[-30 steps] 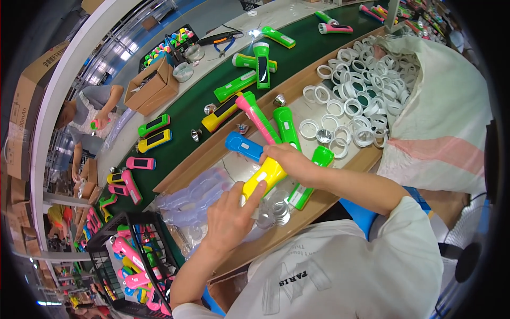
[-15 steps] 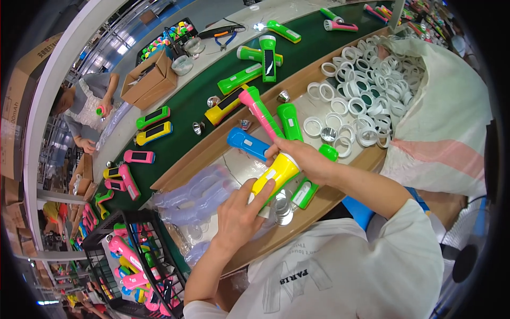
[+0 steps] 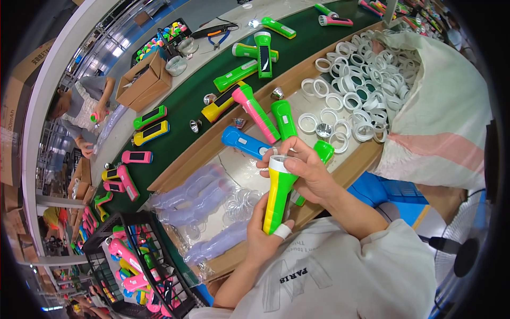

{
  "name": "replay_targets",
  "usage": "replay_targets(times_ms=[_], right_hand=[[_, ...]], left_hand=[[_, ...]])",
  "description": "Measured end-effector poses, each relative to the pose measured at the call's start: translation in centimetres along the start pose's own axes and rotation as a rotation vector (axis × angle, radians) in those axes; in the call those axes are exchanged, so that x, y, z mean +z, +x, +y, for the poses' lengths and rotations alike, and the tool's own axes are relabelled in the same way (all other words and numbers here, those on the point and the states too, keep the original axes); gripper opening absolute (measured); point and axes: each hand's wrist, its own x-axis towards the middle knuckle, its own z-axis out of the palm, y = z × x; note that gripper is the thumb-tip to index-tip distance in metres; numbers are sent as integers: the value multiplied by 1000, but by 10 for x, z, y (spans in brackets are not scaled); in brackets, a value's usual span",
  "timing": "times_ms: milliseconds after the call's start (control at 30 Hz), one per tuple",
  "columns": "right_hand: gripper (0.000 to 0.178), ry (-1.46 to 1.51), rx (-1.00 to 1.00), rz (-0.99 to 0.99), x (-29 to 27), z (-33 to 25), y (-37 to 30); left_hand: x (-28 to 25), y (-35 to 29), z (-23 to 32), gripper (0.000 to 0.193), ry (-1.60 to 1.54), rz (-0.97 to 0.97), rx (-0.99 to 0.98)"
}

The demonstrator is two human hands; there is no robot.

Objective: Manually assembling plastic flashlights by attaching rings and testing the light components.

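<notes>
In my left hand (image 3: 259, 242) is a yellow and green flashlight (image 3: 277, 199), tilted with its wide head up. White tape wraps the left thumb. A white ring (image 3: 277, 164) sits around the flashlight's head. My right hand (image 3: 311, 173) grips that end, thumb against the ring's side and index finger bent above the rim. Just beyond the hands lie a blue flashlight (image 3: 244, 142), a pink flashlight (image 3: 256, 113) and a green flashlight (image 3: 284, 120). Another green flashlight (image 3: 323, 151) rests beside my right hand, partly covered by it.
White rings (image 3: 353, 100) spill from a woven sack (image 3: 425, 122) at the right. Clear lens discs (image 3: 241, 204) and plastic-wrapped stacks (image 3: 196, 204) lie in the cardboard tray. A black crate (image 3: 143, 218) of flashlights stands left. Beyond runs a green conveyor belt (image 3: 183, 109); a person (image 3: 87, 106) works across it.
The flashlight has turned more upright and moved nearer to me. My left hand has shifted to its lower end, and my right hand's fingers now sit at the ringed head.
</notes>
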Motion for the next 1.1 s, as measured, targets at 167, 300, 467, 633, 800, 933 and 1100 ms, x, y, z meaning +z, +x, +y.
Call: replay_targets(times_ms=[167,300,467,633,800,933,1100], right_hand=[[24,324,5,-60,0,10,-10],[24,194,-132,-176,8,5,-15],[20,-144,-24,271,-24,27,-7],[42,-72,49,242,-17,16,-11],[30,-680,-84,107,-5,-19,-19],[22,-1145,-156,-350,-2,-42,-25],[23,-1248,-809,-586,34,-53,-56]], left_hand=[[12,-14,8,62,-920,-221,-347],[8,-20,5,60,-374,-156,35],[-13,20,-24,85,1015,79,521],[-9,17,-19,78,787,130,527],[-15,8,-11,75,665,191,543],[-34,-1,10,66,1073,41,772],[-51,-13,43,71,72,-592,241]])
